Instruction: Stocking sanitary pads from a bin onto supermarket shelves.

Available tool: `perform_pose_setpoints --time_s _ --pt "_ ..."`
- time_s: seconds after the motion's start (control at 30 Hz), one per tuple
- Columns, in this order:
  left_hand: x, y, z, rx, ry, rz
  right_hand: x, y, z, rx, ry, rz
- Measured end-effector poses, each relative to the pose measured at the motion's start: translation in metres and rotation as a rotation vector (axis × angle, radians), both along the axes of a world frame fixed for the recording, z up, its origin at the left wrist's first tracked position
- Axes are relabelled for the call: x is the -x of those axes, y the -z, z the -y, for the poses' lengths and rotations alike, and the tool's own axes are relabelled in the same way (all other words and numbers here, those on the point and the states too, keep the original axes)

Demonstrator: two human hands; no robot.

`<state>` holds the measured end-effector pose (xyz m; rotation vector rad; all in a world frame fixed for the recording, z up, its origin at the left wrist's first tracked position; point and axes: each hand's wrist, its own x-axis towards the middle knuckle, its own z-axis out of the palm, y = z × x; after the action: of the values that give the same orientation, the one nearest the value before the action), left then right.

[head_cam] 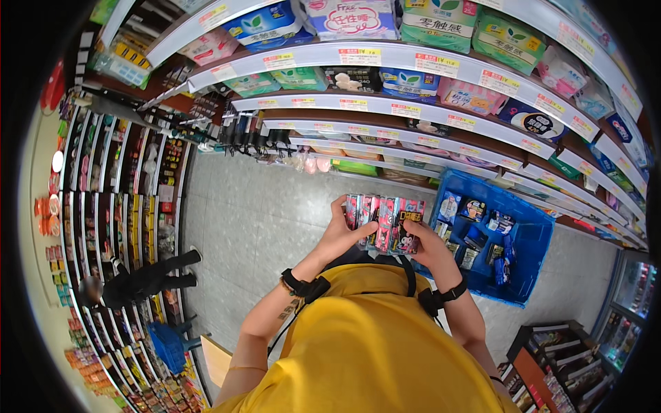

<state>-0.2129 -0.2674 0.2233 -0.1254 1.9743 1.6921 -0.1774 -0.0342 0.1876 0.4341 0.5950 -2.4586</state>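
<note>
Both my hands hold a row of several small pink and black packs (384, 219), lined up side by side in front of my waist. My left hand (343, 229) grips the row's left end, with the thumb across the front. At the other end, my right hand (428, 242) closes on the last pack, which bears printed writing and a cartoon figure. Just right of my right hand, a blue plastic crate (534, 258) stands on the floor with several small packs inside, many of them blue.
Shelves (392, 59) with sanitary pad packs and price tags run ahead of me. A person in dark clothes (139, 279) stands at the goods shelves on the left, near a blue basket (168, 346). A display rack (557, 366) is at the lower right, by a glass-door cabinet (622, 310).
</note>
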Motion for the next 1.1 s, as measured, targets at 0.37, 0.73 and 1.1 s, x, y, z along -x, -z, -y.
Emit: perform_pose_setpoints --time_s 0.37,0.73,1.1 --pt "0.08 0.016 0.011 -0.152 0.135 -0.063 0.058 -0.03 0.009 -0.297 0.019 -0.045" --pt "0.15 0.031 0.04 0.051 0.241 -0.248 0.113 -0.015 0.035 -0.389 -0.001 -0.181" --pt "0.183 0.003 0.046 0.056 0.433 -0.296 0.157 -0.015 0.053 -0.78 0.056 -0.686"
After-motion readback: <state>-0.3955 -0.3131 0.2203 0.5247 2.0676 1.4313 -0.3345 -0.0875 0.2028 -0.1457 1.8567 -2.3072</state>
